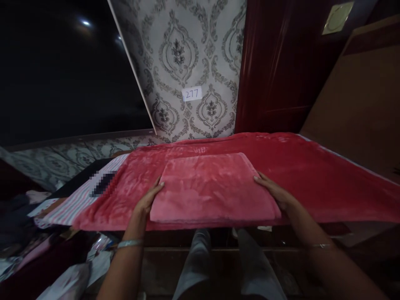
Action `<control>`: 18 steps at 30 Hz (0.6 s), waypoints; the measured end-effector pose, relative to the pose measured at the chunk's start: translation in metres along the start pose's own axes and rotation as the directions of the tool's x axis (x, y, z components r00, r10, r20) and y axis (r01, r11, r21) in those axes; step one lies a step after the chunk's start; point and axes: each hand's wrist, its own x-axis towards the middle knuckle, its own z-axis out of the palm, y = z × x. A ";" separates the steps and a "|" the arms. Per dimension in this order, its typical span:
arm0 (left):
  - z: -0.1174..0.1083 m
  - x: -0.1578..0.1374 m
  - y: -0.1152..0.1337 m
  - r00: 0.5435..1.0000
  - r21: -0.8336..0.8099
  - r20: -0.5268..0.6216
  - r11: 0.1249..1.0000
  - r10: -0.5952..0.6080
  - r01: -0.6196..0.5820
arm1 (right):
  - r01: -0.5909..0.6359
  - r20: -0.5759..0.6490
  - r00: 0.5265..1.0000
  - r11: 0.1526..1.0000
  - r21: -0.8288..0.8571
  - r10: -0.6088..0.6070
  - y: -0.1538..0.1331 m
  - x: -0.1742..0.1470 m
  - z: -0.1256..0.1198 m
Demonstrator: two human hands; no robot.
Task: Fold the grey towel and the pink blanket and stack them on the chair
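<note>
A neatly folded pink-red plush blanket (212, 187) lies flat near the front edge of a wider red plush cover (312, 179). My left hand (151, 198) grips its left side, thumb on the top face and the other fingers along the edge, partly hidden. On the opposite side my right hand (275, 191) holds the right edge the same way, its thumb near the upper corner. Between them the folded blanket looks level and roughly rectangular.
A striped cloth (81, 200) with a dark, pixelated item shows at the left. Behind stand a large dark screen (62, 71), patterned wallpaper with a "277" label (192, 93), and a cardboard-like panel (362, 100) at right. Clothes and bags (71, 279) lie lower left.
</note>
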 end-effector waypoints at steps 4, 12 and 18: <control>0.000 0.012 0.010 0.985 0.226 -0.006 0.960 0.170 -0.164 | 0.129 -0.012 0.991 0.979 -0.157 -0.133 -0.013 0.014 0.005; -0.009 0.034 0.042 0.906 0.283 0.009 0.868 0.422 -0.407 | 0.421 -0.044 0.892 0.864 -0.277 -0.449 -0.057 0.034 -0.025; 0.015 0.048 0.016 0.985 0.107 0.032 0.979 0.169 -0.171 | 0.129 -0.160 0.974 0.972 -0.197 -0.162 -0.017 0.045 -0.024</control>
